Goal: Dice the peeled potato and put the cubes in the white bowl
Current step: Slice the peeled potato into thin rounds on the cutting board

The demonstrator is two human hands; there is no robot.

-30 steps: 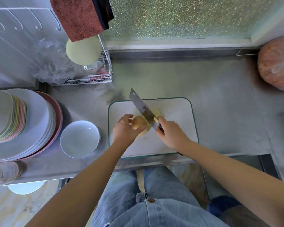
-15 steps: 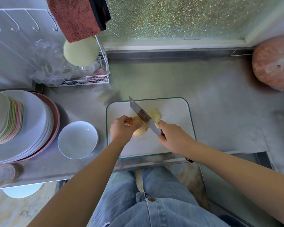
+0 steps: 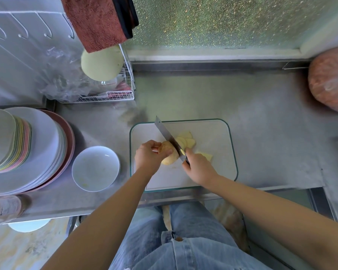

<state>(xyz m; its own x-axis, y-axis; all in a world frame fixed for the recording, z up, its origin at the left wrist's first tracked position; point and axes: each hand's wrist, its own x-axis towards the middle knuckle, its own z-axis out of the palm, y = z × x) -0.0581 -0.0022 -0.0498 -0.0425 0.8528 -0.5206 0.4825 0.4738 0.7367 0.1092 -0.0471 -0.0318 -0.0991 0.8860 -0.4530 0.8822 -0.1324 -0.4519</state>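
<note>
1. Head view, the hands: the left hand (image 3: 147, 156) curls its fingers over the near-left end of the peeled potato (image 3: 169, 155) and pins it to the glass cutting board (image 3: 213, 131). The right hand (image 3: 198, 168) is closed round the handle of a cleaver (image 3: 167, 135), most of the handle hidden in the fist.
2. Head view, the cut: the blade runs slantwise from near right to far left and sits against the potato's right-hand cut face.
3. What has changed: over the last second the blade has stepped leftward along the potato, and more slices (image 3: 185, 141) now lie fanned to the right of the blade, with one loose slice (image 3: 206, 155) by the right hand. The uncut piece looks shorter.
4. What that means: I judge this is still the slicing stage. There are rounds so far and no cubes, so the slices have yet to be cut into sticks and crosswise.
5. The white bowl (image 3: 80, 168) stands on the counter (image 3: 261, 123) left of the board, near a stack of plates (image 3: 37, 143). No potato is in it yet.
</note>
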